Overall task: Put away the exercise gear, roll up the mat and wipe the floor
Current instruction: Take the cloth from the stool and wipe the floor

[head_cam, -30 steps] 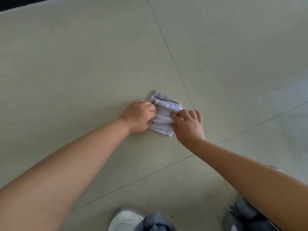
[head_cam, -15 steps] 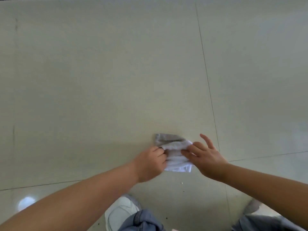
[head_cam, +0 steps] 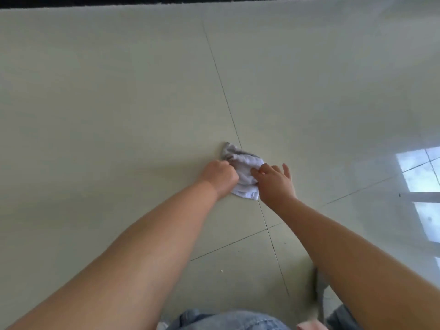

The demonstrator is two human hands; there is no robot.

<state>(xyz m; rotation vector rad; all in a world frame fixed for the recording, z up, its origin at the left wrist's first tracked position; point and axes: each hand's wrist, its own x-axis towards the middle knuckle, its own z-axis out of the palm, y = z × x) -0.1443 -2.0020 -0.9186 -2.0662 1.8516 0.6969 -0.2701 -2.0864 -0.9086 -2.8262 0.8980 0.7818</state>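
A crumpled white-and-grey cloth (head_cam: 242,167) lies on the pale tiled floor (head_cam: 119,103), over a grout line. My left hand (head_cam: 220,177) grips the cloth's left edge with curled fingers. My right hand (head_cam: 273,182) presses on the cloth's right side with its fingers fairly straight and spread. Both arms reach forward from the bottom of the view. No mat or exercise gear shows.
A dark strip (head_cam: 214,0) runs along the far edge of the floor. Window light reflects off the tiles at the right (head_cam: 421,170). My denim-clad knees (head_cam: 226,321) fill the bottom edge. A small crumb (head_cam: 222,270) lies near them.
The cloth and both hands have moved away from my knees and further out on the floor. The view has shifted; my shoe is out of sight.
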